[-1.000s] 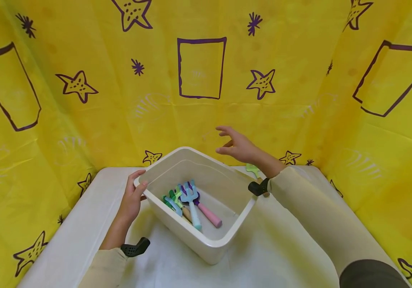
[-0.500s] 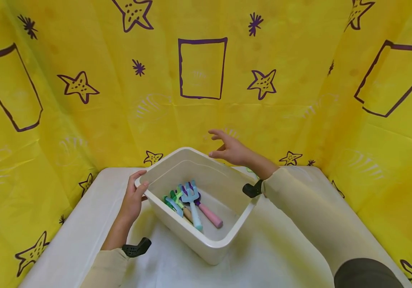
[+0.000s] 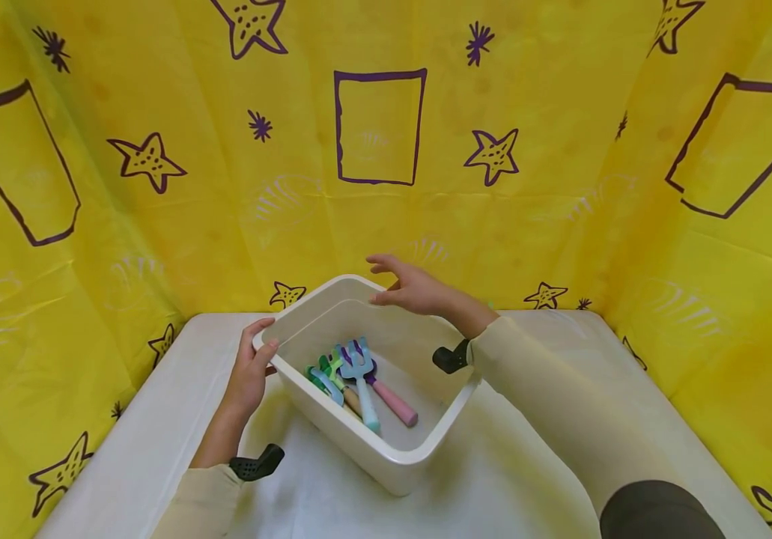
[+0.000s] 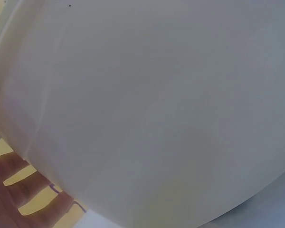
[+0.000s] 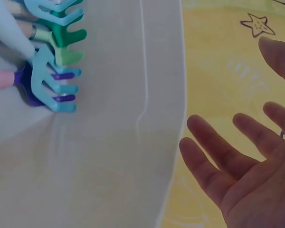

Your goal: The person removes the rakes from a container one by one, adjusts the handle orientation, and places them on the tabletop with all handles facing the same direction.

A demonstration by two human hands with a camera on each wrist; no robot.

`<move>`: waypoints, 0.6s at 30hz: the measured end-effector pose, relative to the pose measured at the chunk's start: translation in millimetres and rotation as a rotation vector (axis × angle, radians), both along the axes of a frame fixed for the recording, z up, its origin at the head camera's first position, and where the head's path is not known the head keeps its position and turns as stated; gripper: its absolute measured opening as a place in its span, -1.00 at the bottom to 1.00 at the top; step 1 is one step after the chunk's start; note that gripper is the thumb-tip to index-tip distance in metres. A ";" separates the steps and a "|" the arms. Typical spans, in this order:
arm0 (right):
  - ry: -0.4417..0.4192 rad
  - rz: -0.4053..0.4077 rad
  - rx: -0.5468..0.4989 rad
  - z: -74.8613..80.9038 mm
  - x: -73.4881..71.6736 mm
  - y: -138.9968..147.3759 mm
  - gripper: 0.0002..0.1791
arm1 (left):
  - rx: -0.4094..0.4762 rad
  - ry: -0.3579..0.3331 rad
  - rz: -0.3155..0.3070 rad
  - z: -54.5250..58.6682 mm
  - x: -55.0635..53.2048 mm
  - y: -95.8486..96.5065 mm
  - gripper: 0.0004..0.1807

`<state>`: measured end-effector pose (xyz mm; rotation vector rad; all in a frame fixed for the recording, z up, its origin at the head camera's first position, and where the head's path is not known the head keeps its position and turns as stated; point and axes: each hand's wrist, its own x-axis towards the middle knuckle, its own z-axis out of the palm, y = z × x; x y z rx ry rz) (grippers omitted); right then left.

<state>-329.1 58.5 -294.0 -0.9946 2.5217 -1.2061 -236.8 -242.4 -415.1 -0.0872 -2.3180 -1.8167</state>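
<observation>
One left hand (image 3: 248,369): your fingers and thumb grip the bin (image 3: 352,449) by its left corner.
Bin: centre of the desk (image 3: 311,486), tools (image 3: 356,367) inside; probably light, stiff, smooth plastic, so take it by the rim.
Right hand (image 3: 411,289): yours is spread, holding nothing, near the far rim; further left than a second ago.

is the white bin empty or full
In between: the white bin holds a small cluster of tools, including a light blue fork and a pink handle; part of its floor shows bare.
</observation>
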 end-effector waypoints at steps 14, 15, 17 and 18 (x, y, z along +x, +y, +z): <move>-0.163 0.109 -0.045 -21.4 6.7 -29.0 -0.24 | -0.004 0.045 -0.004 1.6 -0.1 1.5 -0.45; -0.171 0.116 -0.044 -22.3 6.8 -30.5 -0.25 | -0.006 0.043 -0.002 1.3 -0.1 1.2 -0.45; -0.187 0.133 -0.031 -24.6 6.4 -33.9 -0.28 | -0.009 0.037 0.002 1.0 0.3 0.7 -0.44; -0.190 0.141 -0.018 -25.7 6.4 -35.5 -0.29 | -0.011 0.031 0.006 1.0 0.5 0.5 -0.44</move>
